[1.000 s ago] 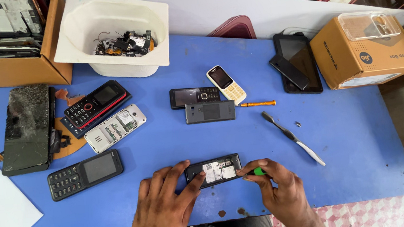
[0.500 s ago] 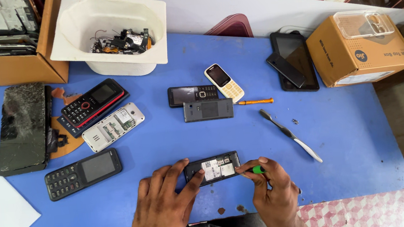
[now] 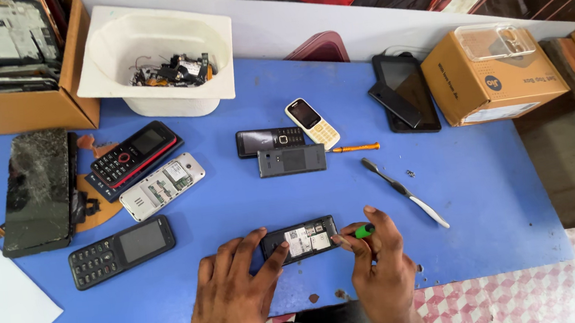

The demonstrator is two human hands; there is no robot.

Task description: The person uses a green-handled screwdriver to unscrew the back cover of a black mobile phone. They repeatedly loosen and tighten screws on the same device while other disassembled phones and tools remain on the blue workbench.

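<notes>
A black keypad phone (image 3: 300, 239) lies face down near the front edge of the blue table (image 3: 486, 184), its back cover off and its inner label showing. My left hand (image 3: 234, 296) rests flat on the table with its fingertips pressing the phone's left end. My right hand (image 3: 380, 265) pinches a small green-handled screwdriver (image 3: 359, 232), whose tip touches the phone's right end.
Other phones lie around: a black one (image 3: 122, 251), a silver opened one (image 3: 161, 186), a red-black one (image 3: 134, 155), a white one (image 3: 312, 123), two dark ones (image 3: 279, 149). A toothbrush (image 3: 403, 191), an orange screwdriver (image 3: 354, 148), a white tub (image 3: 158, 58) and cardboard boxes (image 3: 493, 75) stand behind.
Both hands stay on the opened phone with only slight shifts; the view has drifted a little. Nothing else on the table moved.
</notes>
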